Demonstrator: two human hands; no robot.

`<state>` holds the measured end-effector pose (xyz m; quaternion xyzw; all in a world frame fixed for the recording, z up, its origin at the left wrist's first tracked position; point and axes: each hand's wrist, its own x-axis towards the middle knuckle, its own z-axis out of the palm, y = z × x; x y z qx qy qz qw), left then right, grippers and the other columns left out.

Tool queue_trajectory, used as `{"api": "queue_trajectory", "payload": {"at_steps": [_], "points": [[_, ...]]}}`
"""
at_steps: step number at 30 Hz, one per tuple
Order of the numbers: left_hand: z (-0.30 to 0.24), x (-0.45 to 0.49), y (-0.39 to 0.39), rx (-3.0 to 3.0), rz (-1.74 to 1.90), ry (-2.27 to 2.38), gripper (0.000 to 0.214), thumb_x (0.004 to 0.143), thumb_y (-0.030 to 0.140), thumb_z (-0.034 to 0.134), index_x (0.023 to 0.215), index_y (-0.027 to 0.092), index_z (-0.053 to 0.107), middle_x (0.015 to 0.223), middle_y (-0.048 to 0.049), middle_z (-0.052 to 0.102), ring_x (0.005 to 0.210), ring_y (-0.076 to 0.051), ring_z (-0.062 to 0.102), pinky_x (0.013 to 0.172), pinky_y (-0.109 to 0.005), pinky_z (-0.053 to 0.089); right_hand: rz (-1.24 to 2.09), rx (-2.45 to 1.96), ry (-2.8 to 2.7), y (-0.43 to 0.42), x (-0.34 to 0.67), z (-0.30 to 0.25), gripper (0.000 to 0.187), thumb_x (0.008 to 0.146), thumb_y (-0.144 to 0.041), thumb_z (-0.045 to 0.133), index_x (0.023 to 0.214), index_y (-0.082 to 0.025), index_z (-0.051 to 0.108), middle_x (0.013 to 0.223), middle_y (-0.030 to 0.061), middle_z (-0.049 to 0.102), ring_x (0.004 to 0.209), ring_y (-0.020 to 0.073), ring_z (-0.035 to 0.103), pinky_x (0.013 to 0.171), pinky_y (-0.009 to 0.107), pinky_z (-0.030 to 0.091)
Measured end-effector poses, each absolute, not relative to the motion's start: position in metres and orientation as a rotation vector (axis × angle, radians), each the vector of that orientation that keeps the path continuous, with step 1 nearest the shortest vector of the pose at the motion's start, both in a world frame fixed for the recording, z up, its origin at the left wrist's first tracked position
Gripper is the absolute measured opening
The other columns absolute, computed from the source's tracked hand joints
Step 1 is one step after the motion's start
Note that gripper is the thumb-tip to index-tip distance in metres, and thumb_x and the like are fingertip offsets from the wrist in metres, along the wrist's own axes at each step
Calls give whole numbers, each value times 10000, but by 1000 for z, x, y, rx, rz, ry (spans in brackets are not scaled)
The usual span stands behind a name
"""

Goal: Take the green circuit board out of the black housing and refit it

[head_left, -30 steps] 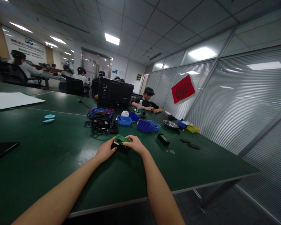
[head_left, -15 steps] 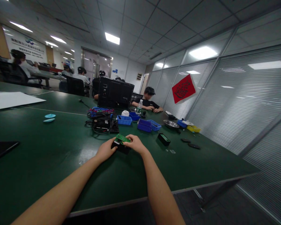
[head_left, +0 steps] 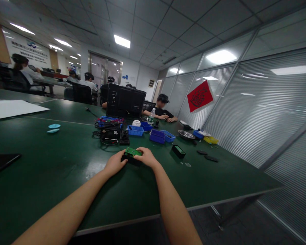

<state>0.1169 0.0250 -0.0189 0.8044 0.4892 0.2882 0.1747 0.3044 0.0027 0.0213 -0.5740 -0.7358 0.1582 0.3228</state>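
A small green circuit board [head_left: 132, 151] lies on top of a black housing [head_left: 130, 159] on the green table [head_left: 53, 170]. My left hand [head_left: 114, 164] grips the left side of the black housing with curled fingers. My right hand [head_left: 146, 157] pinches the right edge of the green circuit board from above. Both hands meet at the middle of the table, a forearm's length from the near edge.
Behind the hands lie a black device with cables [head_left: 109, 135], several blue bins [head_left: 158, 136], a black box [head_left: 178, 151], a metal dish [head_left: 186, 135] and a yellow tray [head_left: 210, 140]. A dark tablet [head_left: 1, 161] lies at the left. A person [head_left: 161, 110] sits across the table; others sit farther back.
The hands and the board have hardly moved; the green board sits slightly lower and flatter on the black housing than a second ago.
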Motion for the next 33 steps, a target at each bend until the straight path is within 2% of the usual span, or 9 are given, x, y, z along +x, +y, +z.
{"api": "queue_trajectory", "payload": {"at_steps": [9, 13, 16, 20, 24, 27, 33], "points": [[-21, 116, 26, 2301, 838, 1354, 542, 744, 258, 512, 1271, 206, 394, 1227, -41, 533, 1095, -191, 504, 923, -275, 372, 418, -1518, -1965, 7, 307, 16, 320, 641, -321, 671, 919, -168, 632, 819, 12, 578, 750, 134, 509, 703, 259, 386], [-19, 117, 26, 2282, 803, 1384, 534, 747, 262, 513, 1266, 203, 403, 1234, -44, 527, 1112, -193, 490, 931, -277, 366, 360, -1546, -1975, 8, 308, 13, 376, 623, -369, 694, 946, -185, 634, 914, 31, 511, 808, 137, 499, 745, 262, 392], [-20, 117, 26, 2280, 796, 1395, 535, 751, 278, 509, 1268, 191, 403, 1239, -52, 522, 1114, -199, 490, 929, -281, 368, 333, -1556, -1903, 9, 308, 12, 405, 660, -438, 651, 983, -195, 619, 966, 42, 484, 825, 135, 495, 752, 260, 396], [-21, 117, 26, 2293, 808, 1380, 534, 749, 284, 509, 1266, 194, 407, 1234, -51, 527, 1108, -197, 495, 926, -279, 371, 292, -1577, -1922, 9, 309, 12, 401, 727, -474, 571, 997, -181, 610, 944, 49, 533, 836, 144, 507, 759, 261, 390], [-22, 117, 28, 2292, 814, 1378, 541, 748, 287, 507, 1270, 194, 402, 1252, -48, 511, 1112, -199, 490, 935, -281, 363, 273, -1641, -2111, 9, 305, 9, 514, 672, -531, 599, 1035, -168, 596, 962, 73, 574, 904, 187, 515, 785, 277, 375], [-22, 117, 28, 2293, 807, 1372, 544, 749, 293, 503, 1273, 190, 401, 1265, -49, 499, 1116, -201, 486, 941, -284, 358, 215, -1741, -2174, 8, 300, 5, 565, 620, -551, 629, 1039, -174, 584, 987, 87, 584, 922, 216, 519, 763, 287, 375], [-18, 116, 24, 2292, 772, 1363, 505, 753, 291, 501, 1246, 201, 436, 1245, -44, 519, 1112, -193, 491, 958, -287, 346, 159, -1975, -2021, 9, 300, 6, 483, 638, -544, 604, 966, -191, 575, 941, 81, 606, 836, 216, 570, 654, 277, 393]]}}
